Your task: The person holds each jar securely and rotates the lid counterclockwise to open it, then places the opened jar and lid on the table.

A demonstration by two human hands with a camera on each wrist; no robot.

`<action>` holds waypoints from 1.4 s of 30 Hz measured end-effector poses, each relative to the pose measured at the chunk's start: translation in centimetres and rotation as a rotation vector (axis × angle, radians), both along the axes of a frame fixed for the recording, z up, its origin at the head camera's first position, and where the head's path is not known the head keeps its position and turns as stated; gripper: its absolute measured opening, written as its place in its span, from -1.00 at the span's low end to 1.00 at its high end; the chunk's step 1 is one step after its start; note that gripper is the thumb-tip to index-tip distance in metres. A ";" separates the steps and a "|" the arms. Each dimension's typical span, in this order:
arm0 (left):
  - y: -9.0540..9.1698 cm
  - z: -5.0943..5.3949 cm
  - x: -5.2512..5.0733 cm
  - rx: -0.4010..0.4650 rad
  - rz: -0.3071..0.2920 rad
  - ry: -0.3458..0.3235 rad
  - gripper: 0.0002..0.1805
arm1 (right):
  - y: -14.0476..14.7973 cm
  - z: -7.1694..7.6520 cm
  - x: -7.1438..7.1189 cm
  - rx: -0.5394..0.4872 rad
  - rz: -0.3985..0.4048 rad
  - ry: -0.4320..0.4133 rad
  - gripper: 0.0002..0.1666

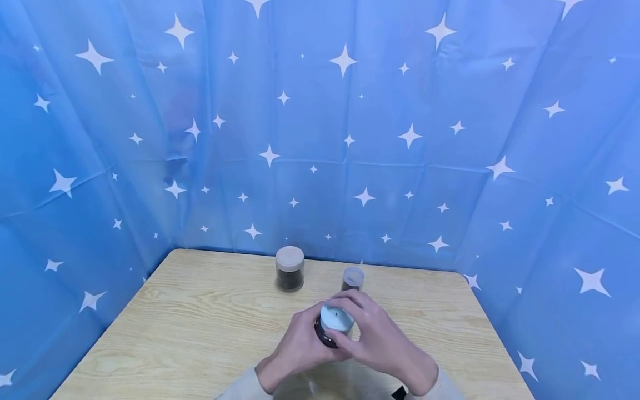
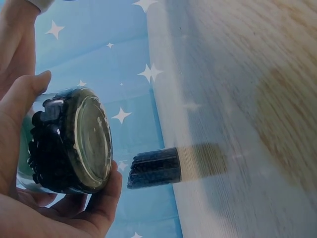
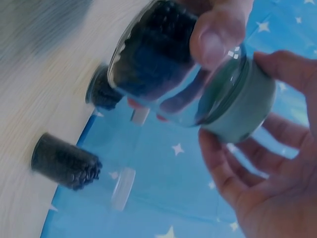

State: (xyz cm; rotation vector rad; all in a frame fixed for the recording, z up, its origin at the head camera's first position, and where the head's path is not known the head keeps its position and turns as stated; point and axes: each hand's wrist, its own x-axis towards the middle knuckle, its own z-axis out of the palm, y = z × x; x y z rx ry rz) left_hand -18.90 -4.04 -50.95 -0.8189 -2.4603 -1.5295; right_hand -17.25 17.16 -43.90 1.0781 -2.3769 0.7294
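A clear jar [image 2: 57, 144] part-filled with dark beads or pellets is held above the table, its glass base showing in the left wrist view. Its lid [image 1: 337, 319] is pale blue-green and sits on the jar's mouth. My left hand [image 1: 305, 338] grips the jar's body, thumb on one side and fingers round the other. With thumb and fingertips my right hand [image 1: 377, 336] holds the lid's rim. What exactly the dark contents are, I cannot tell.
Two more lidded clear jars with dark contents stand toward the back of the wooden table [image 1: 200, 322]: a wide jar [image 1: 290, 275] and a narrower jar [image 3: 64, 161], partly hidden by my right hand in the head view. A blue star-patterned curtain [image 1: 310, 122] surrounds the table.
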 end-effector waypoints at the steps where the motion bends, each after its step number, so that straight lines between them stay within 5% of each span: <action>1: 0.0 0.0 0.0 0.003 -0.003 0.000 -0.22 | 0.2 0.1 -0.1 0.010 0.027 -0.009 -0.41; 8: 0.2 -0.2 0.0 0.009 -0.037 -0.034 -0.13 | 1.9 0.7 -1.2 0.088 0.232 -0.083 -0.42; 12: 0.3 -0.4 0.0 0.010 -0.047 -0.043 -0.13 | 2.2 0.8 -1.4 0.117 0.274 -0.111 -0.43; 22: 0.5 -0.3 0.2 -0.001 -0.050 -0.030 -0.16 | 2.5 0.8 -0.9 0.091 0.241 -0.212 -0.40; 32: 0.8 -0.5 0.3 -0.009 -0.039 -0.020 -0.24 | 2.2 0.6 -0.6 0.074 0.250 -0.103 -0.40; 42: 0.5 -0.5 0.1 -0.013 -0.029 0.006 -0.22 | 1.4 0.2 0.0 0.072 0.107 -0.015 -0.35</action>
